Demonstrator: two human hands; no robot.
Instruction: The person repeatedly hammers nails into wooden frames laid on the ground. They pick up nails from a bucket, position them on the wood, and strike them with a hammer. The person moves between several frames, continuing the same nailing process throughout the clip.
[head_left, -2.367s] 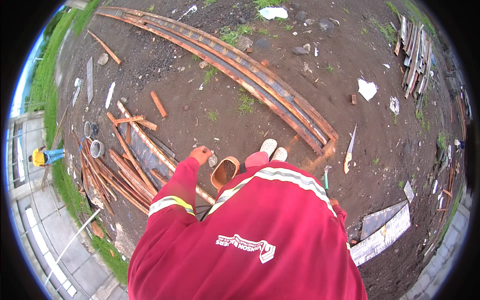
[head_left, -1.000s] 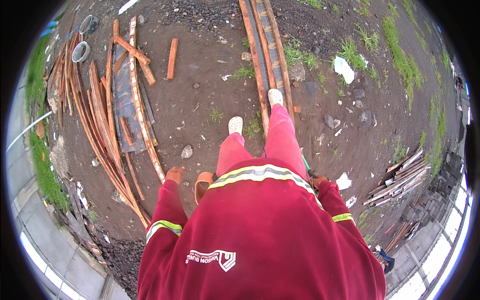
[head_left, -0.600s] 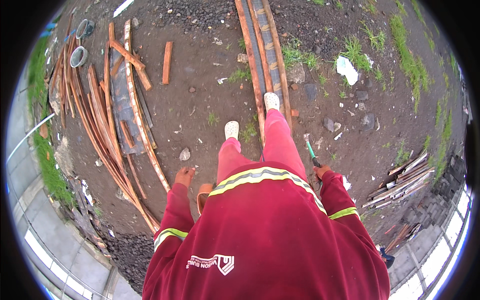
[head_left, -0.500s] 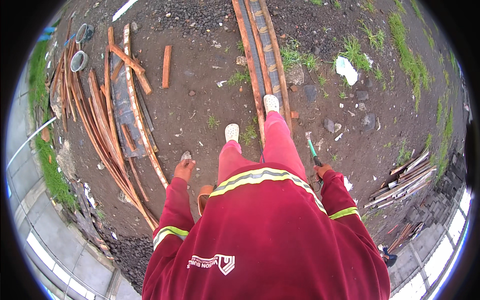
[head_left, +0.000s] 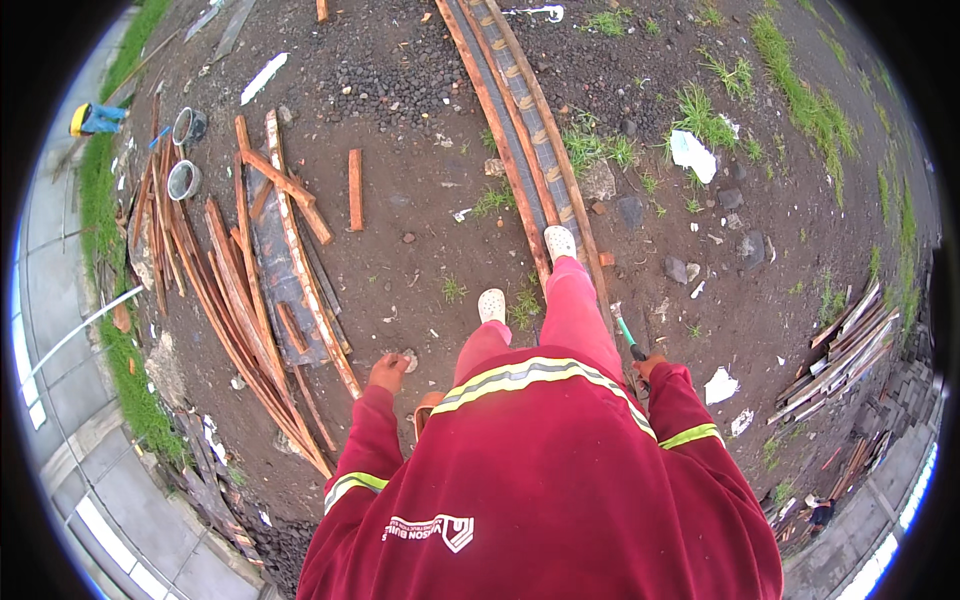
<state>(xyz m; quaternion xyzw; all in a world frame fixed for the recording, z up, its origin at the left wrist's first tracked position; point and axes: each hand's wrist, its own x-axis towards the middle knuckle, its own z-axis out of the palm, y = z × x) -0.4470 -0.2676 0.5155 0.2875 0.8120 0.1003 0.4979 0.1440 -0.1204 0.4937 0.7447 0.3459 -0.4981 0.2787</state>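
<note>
My right hand (head_left: 652,368) grips a hammer (head_left: 626,330) with a green and black handle and metal head, held beside my right leg. My left hand (head_left: 388,372) hangs loosely curled with nothing visible in it, over bare soil near a grey stone on the ground. An orange-tan pouch (head_left: 425,410) at my waist is mostly hidden by my maroon jacket. My right foot (head_left: 560,243) is on a long curved wooden frame (head_left: 474,85) with dark inner strips. My left foot (head_left: 492,307) is on the dirt beside it.
Long timber strips (head_left: 227,326) and a grey sheet (head_left: 277,265) lie at left, by two buckets (head_left: 184,180). A person (head_left: 100,118) in yellow and blue is at the far left. Weathered boards (head_left: 832,362) are piled at right; stones, grass and white debris dot the soil.
I have turned, so the frame now runs lengthwise ahead, with my right foot on it. The hammer has come further into view, and lately the scene has shifted lower in view.
</note>
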